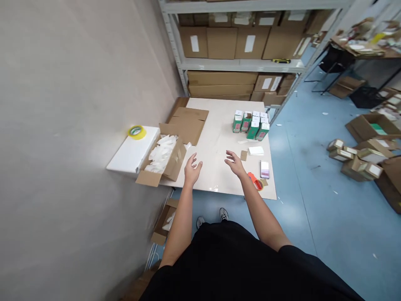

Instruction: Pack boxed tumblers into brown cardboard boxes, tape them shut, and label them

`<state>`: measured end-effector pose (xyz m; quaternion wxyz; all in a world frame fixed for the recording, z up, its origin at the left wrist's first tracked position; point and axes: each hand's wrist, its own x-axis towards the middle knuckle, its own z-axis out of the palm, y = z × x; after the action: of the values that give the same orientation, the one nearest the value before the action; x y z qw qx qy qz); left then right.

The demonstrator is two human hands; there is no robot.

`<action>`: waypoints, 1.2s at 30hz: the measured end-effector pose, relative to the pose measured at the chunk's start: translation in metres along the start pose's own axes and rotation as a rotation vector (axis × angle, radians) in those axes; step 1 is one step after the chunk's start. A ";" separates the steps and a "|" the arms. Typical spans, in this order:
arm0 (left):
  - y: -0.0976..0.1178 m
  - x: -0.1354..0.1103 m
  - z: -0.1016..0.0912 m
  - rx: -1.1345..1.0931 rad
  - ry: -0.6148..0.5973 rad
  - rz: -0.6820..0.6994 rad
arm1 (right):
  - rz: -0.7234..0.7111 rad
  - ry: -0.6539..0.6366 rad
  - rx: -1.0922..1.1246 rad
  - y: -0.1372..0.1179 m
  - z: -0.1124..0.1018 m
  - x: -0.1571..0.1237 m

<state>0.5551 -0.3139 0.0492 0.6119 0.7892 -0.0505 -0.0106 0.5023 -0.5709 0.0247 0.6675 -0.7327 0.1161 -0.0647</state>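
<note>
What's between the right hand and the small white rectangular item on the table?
In the head view, a small brown piece lies between the open right hand and the white item.

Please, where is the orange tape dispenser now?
In the head view, the orange tape dispenser lies on the table near its front right corner, beside the right forearm.

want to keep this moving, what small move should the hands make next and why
Probably shift the left hand slightly left to the open box and pick out one white piece: that hand and the right hand look empty, and the box, holding many such pieces, stands right beside the left one.
</note>
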 end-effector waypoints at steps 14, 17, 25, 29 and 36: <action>-0.033 0.075 0.107 0.021 -0.654 -0.133 | 0.293 0.562 -0.238 0.092 -0.073 -0.044; -0.044 0.074 0.121 0.030 -0.735 -0.155 | 0.433 0.692 -0.252 0.128 -0.090 -0.059; -0.093 0.058 0.113 0.152 -0.764 -0.243 | 0.743 0.555 -0.502 0.205 -0.091 -0.067; -0.099 0.052 0.103 0.221 -0.753 -0.285 | 0.803 0.486 -0.573 0.225 -0.082 -0.065; -0.066 0.038 0.138 0.213 -0.730 -0.228 | 0.619 0.519 -0.387 0.210 -0.108 -0.067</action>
<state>0.5866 -0.4345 -0.0479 0.4633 0.7932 -0.1775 -0.3530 0.3932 -0.6750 -0.1686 0.4547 -0.7343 0.5036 -0.0207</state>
